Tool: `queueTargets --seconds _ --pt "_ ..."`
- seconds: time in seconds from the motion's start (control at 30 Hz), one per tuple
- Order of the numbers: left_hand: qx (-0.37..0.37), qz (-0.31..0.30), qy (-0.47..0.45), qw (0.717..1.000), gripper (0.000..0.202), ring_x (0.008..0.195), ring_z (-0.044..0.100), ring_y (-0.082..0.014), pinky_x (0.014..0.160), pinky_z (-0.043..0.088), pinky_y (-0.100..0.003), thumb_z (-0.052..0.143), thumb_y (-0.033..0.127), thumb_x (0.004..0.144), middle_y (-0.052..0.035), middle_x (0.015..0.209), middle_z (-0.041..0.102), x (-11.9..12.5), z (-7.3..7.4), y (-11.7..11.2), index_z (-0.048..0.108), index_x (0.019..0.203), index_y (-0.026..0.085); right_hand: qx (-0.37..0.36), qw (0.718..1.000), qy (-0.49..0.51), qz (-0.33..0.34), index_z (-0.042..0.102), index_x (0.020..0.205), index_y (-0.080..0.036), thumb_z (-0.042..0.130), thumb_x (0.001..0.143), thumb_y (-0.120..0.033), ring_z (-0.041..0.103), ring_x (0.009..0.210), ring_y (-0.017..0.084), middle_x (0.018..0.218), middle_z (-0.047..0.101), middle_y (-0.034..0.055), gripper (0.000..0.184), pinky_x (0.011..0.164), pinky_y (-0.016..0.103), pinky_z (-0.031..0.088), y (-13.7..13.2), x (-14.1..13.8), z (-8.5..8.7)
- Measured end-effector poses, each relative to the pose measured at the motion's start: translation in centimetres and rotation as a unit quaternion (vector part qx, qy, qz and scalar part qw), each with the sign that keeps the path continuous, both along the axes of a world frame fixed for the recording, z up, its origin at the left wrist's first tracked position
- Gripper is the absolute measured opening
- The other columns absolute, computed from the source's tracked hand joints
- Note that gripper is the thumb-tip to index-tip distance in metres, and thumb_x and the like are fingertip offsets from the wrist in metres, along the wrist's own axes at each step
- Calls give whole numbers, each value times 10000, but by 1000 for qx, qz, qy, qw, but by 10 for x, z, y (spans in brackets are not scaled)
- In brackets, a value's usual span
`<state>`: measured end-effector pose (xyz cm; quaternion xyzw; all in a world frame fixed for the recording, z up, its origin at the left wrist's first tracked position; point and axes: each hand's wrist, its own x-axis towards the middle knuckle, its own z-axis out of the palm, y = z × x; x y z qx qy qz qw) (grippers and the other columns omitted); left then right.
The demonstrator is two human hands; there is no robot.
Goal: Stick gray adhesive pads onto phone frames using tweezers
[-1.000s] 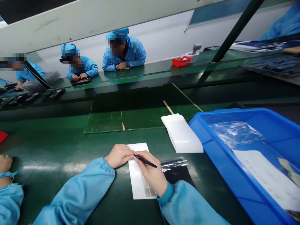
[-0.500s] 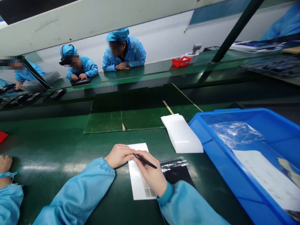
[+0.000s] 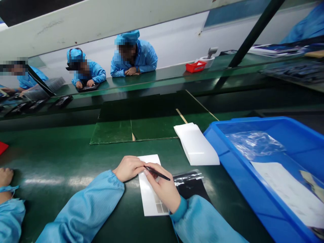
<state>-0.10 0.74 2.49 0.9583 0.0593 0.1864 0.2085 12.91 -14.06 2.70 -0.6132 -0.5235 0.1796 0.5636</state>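
My left hand (image 3: 128, 168) rests with curled fingers on the upper left edge of a white paper sheet (image 3: 149, 189). My right hand (image 3: 162, 186) lies over the sheet and pinches slim black tweezers (image 3: 157, 173), their tip pointing right. Part of the sheet is hidden under this hand. A small grid of grey squares shows near the sheet's lower edge. Just right of my right hand lies a glossy black packet (image 3: 191, 185). Beyond my hands sits a stack of white sheets (image 3: 195, 145).
A blue plastic tray (image 3: 240, 175) holding clear film and white paper stands at the right. A co-worker's hand (image 3: 5, 177) lies at the left edge. Green mats (image 3: 131, 130) cover the bench ahead. Co-workers in blue sit across a far bench with a red box (image 3: 194, 66).
The tweezers have tilted slightly, with their tip swung a little to the right, and my right fingers have shifted on them. The white sheet and my left hand stay put.
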Motion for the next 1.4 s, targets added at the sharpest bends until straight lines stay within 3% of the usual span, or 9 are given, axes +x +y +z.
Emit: queueTargets --seconds 0.23,0.6,1.07,1.4 --pt "4 -8 -10 1000 397 674 626 -142 654 448 -260 400 352 1050 -29 708 672 1 6 -2 724 901 178 -8 1000 -16 -5 666 1108 -223 575 969 -302 662 769 190 969 713 57 185 710 331 563 0 0 -4" --pt "-22 30 -20 999 198 728 671 -149 699 493 -248 527 262 977 -20 816 736 2 1 -4 711 983 188 14 1000 5 0 665 1110 -228 578 967 -268 695 948 208 1048 728 59 171 838 329 574 -2 -1 1" --pt "-49 40 -9 998 162 762 678 -144 728 484 -234 557 205 942 5 854 740 2 4 -5 709 997 207 29 999 25 23 647 1153 -261 570 968 -208 675 1008 193 1087 709 34 207 903 311 538 -2 0 -4" --pt "-55 40 -15 998 189 752 677 -141 726 474 -231 556 145 910 8 853 740 2 6 -6 709 1003 205 21 997 27 65 660 1153 -272 530 967 -150 652 981 196 1048 678 42 258 858 320 517 -4 3 -2"
